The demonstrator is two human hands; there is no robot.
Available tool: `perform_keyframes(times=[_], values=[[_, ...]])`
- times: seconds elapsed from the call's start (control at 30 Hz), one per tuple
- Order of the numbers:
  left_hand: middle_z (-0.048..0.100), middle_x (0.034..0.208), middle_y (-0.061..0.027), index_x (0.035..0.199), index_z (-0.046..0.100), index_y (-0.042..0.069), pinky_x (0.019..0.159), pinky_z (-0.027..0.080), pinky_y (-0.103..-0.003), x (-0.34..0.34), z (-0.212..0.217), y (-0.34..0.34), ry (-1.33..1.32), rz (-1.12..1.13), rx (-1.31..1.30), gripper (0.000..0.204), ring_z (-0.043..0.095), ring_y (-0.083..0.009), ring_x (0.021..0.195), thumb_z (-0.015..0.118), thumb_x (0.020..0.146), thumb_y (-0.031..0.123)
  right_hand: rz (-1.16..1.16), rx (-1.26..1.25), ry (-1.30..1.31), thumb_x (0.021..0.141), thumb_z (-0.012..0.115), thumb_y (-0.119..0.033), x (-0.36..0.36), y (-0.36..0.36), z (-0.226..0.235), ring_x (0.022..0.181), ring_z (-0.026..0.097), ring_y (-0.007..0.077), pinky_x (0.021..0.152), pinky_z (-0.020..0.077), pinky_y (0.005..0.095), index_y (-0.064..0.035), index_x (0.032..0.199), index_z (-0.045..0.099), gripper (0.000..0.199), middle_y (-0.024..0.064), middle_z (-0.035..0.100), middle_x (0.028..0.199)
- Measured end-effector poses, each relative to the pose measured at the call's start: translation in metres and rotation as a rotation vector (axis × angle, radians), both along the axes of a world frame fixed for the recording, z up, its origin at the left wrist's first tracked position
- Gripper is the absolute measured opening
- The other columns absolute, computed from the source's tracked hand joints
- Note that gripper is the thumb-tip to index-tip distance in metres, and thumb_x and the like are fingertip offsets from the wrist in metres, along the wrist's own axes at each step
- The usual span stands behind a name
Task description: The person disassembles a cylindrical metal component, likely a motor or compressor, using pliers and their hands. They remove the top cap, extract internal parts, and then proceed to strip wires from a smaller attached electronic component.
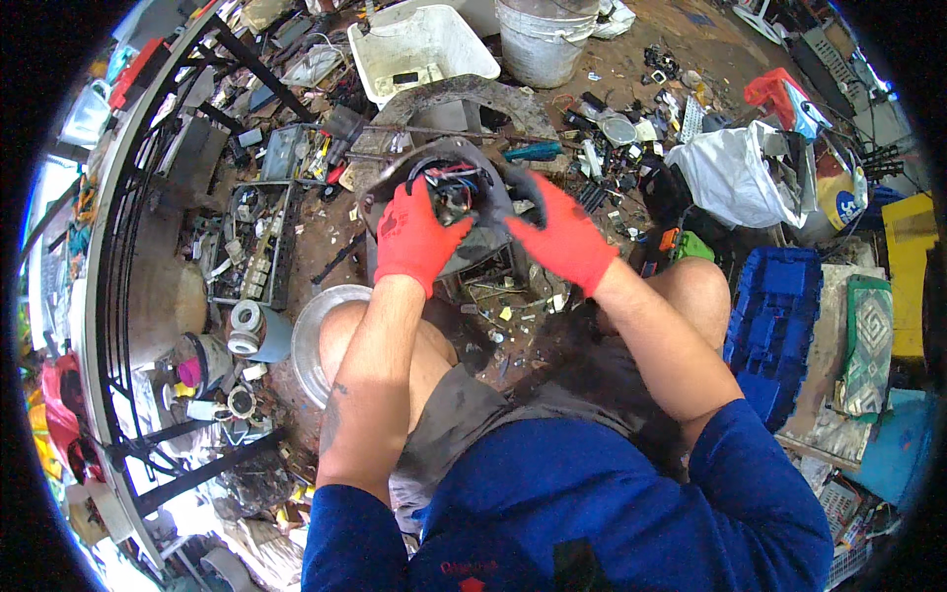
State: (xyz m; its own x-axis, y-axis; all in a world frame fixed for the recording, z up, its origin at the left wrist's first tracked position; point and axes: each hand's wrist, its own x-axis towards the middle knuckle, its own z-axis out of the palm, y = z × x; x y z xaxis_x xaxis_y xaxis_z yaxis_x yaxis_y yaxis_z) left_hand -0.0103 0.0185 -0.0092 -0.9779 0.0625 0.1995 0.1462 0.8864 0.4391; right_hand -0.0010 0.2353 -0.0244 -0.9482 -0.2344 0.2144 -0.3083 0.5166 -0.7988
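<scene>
From where I stand, the person sits low, leaning over a dark grey, rounded casing with an open hollow [493,187], which lies right between the two hands, on or just above a grey, rough-rimmed work block [414,107]. A tangle of thin red, blue and dark wires [452,180] shows inside the hollow. The left hand, in a red glove with dark fingertips [419,235], is at the casing's left side; its fingers curl up by the hollow and its thumb sticks out away from them, but I can't tell if they are clamped on anything. The right hand, gloved the same way [564,235], is at the other side, thumb and forefinger apart, the other fingers partly hidden; whether it grips the casing I can't tell either. Beyond the block I see a white rectangular plastic tub [419,37] and a whitish round bucket [546,47]. Off to the left is a grey crate full of small parts [280,281]; to the right, a bulging white sack [730,176] and, nearer the person, a bright blue moulded plastic case [774,321]
</scene>
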Motion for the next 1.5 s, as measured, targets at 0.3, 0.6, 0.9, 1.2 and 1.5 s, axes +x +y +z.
perform_keyframes(times=[0.3, 0.6, 0.9, 1.2, 1.5], values=[[0.066, 0.113, -0.0197, 0.12, 0.062, 0.001, 0.093, 0.047, -0.033, 0.017, 0.028, -0.05, 0.239, -0.066, 0.441, 0.044, 0.063, -0.0289, 0.105, 0.073, 0.081, 0.018, -0.152, 0.097, 0.059, 0.087, 0.061, -0.018, -0.014, -0.02, -0.028, 0.111, 0.06, 0.0377, 0.094, 0.0478, 0.041, -0.0035, 0.127, 0.055, 0.043, 0.0216, 0.063, 0.119], [0.055, 0.134, -0.0163, 0.139, 0.047, 0.002, 0.103, 0.04, -0.034, -0.033, -0.005, -0.096, -0.275, -0.192, 0.551, 0.065, 0.051, -0.0198, 0.122, 0.073, 0.086, 0.028, -0.143, -0.039, 0.064, 0.088, 0.06, -0.019, -0.016, -0.019, -0.022, 0.093, 0.068, 0.0299, 0.08, 0.0519, 0.0371, -0.0041, 0.119, 0.06, 0.034, 0.018, 0.069, 0.102], [0.07, 0.1, -0.0185, 0.119, 0.066, 0.007, 0.081, 0.052, -0.033, 0.001, 0.044, -0.048, 0.249, -0.049, 0.401, 0.033, 0.07, -0.0291, 0.092, 0.064, 0.087, 0.016, -0.267, 0.017, 0.237, 0.084, 0.067, -0.023, -0.011, -0.003, -0.01, 0.103, 0.063, 0.0374, 0.087, 0.051, 0.0433, -0.0059, 0.122, 0.058, 0.043, 0.0222, 0.063, 0.114], [0.065, 0.116, -0.0194, 0.122, 0.063, 0.006, 0.092, 0.049, -0.04, -0.015, 0.035, -0.02, 0.205, -0.141, 0.266, 0.038, 0.063, -0.0364, 0.107, 0.062, 0.089, 0.024, 0.064, 0.551, 0.247, 0.077, 0.069, -0.048, 0.003, -0.065, 0.027, 0.118, 0.051, 0.0381, 0.096, 0.0459, 0.0472, -0.0041, 0.122, 0.057, 0.065, 0.0201, 0.057, 0.122], [0.066, 0.112, -0.0209, 0.127, 0.06, 0.011, 0.091, 0.049, -0.043, -0.021, 0.049, 0.017, 0.039, -0.177, 0.143, 0.041, 0.062, -0.0396, 0.106, 0.059, 0.09, 0.028, 0.386, 0.833, -0.333, 0.074, 0.061, -0.052, -0.04, -0.071, 0.062, 0.108, 0.064, 0.0311, 0.091, 0.0517, 0.0406, -0.0046, 0.115, 0.067, 0.064, 0.0148, 0.067, 0.119]])
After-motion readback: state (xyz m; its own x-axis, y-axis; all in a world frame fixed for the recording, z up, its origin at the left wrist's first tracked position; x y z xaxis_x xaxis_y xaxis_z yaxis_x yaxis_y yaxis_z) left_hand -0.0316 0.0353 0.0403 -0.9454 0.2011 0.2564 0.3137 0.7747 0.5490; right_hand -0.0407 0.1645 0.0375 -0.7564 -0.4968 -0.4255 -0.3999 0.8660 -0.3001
